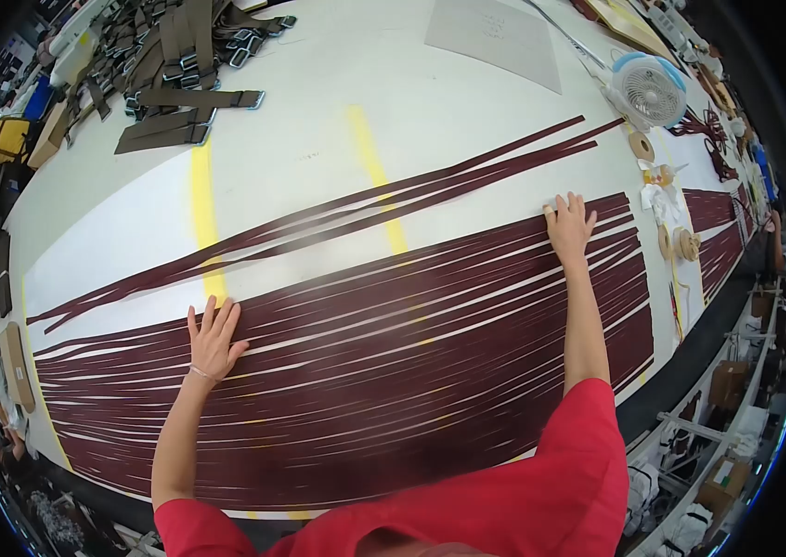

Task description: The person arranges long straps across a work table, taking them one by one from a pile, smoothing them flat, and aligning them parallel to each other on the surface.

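Many long maroon fabric strips point(346, 362) lie side by side across the white table point(318, 121), with thin pale gaps between them. My left hand point(214, 339) rests on the upper edge of these strips at left, fingers spread. Farther right, my right hand point(571, 230) lies on the upper strips near their right ends, fingers also apart. Neither hand grips anything. Beyond the hands, several loose maroon strips point(337, 221) stretch diagonally, separate from the main group.
Dark brown straps with metal buckles point(179, 56) are piled at the back left. A small fan point(648, 90) stands at the right, near tape rolls point(685, 244). A grey sheet point(493, 42) lies at the back. Boxes point(727, 385) sit on a rack beyond the right edge.
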`<action>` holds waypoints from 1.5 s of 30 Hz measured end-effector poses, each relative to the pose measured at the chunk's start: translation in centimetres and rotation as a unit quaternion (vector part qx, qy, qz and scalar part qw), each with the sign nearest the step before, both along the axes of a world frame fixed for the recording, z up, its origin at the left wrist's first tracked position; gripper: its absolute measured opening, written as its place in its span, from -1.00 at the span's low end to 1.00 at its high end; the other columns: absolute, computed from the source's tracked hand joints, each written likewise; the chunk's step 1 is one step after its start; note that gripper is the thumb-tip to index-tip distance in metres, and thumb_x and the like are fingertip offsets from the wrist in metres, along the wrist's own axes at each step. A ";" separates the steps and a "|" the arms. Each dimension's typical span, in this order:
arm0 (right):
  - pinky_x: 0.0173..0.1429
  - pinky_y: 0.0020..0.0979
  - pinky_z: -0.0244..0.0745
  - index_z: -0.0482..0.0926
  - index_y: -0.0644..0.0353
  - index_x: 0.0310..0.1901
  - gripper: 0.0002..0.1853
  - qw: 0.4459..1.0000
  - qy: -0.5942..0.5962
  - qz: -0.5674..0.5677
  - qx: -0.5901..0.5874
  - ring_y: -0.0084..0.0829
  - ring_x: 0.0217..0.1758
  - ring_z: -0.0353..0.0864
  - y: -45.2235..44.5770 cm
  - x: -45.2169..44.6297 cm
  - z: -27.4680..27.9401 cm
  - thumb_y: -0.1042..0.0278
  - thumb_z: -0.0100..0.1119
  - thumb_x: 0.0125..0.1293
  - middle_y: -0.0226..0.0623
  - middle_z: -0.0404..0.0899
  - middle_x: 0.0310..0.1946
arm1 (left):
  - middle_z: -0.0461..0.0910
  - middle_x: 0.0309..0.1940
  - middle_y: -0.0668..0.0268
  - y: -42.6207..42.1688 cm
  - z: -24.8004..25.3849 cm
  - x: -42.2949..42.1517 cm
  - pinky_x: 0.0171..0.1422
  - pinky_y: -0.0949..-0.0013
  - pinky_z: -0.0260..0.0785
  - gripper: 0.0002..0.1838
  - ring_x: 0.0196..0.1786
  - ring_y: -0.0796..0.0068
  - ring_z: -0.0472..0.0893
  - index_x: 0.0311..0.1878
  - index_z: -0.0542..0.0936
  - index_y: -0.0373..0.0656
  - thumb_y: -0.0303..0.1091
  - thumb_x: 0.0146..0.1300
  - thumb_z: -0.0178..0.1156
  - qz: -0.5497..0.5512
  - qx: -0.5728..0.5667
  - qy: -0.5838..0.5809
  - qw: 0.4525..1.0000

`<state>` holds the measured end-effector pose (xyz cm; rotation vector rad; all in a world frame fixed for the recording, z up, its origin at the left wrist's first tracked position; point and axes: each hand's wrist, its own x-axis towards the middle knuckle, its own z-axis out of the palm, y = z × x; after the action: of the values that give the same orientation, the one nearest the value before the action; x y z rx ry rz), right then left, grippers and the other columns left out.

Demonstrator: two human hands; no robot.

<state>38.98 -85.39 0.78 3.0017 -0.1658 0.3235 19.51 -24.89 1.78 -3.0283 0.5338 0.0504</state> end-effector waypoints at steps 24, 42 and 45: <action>-0.11 -0.38 0.38 0.57 0.14 -0.31 -0.87 0.846 -0.084 0.490 0.195 -0.43 -0.40 0.54 16.3 0.6 1.5 0.39 0.22 0.07 -0.40 0.57 -0.46 | 0.40 -0.63 0.32 -13.3 1.9 12.6 -0.53 0.45 0.24 -0.90 -0.58 0.40 0.40 -0.32 0.50 -0.21 -0.42 0.09 0.10 -0.075 -0.256 -0.076 0.961; -0.23 -0.42 0.40 0.57 0.33 -0.32 -0.81 0.800 0.382 0.196 0.418 -0.49 -0.40 0.48 10.9 4.5 3.1 0.37 0.08 0.13 -0.29 0.54 -0.52 | 0.33 -0.80 0.46 -9.7 2.4 15.4 -0.65 0.58 0.04 -0.74 -0.74 0.72 0.21 -0.44 0.53 -0.24 -0.27 0.27 0.02 0.176 -0.457 0.460 0.741; -0.18 -0.38 0.42 0.57 0.31 -0.28 -0.81 0.822 0.342 0.204 0.408 -0.39 -0.34 0.55 10.5 4.0 2.9 0.38 0.09 0.13 -0.20 0.60 -0.45 | 0.29 -0.81 0.49 -9.6 2.0 14.8 -0.63 0.57 0.04 -0.75 -0.70 0.73 0.20 -0.40 0.53 -0.23 -0.27 0.29 0.01 0.178 -0.461 0.416 0.763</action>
<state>42.99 -74.86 3.66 3.6786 0.5554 -1.0860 34.31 -34.46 3.74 -3.8405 -0.1024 1.6914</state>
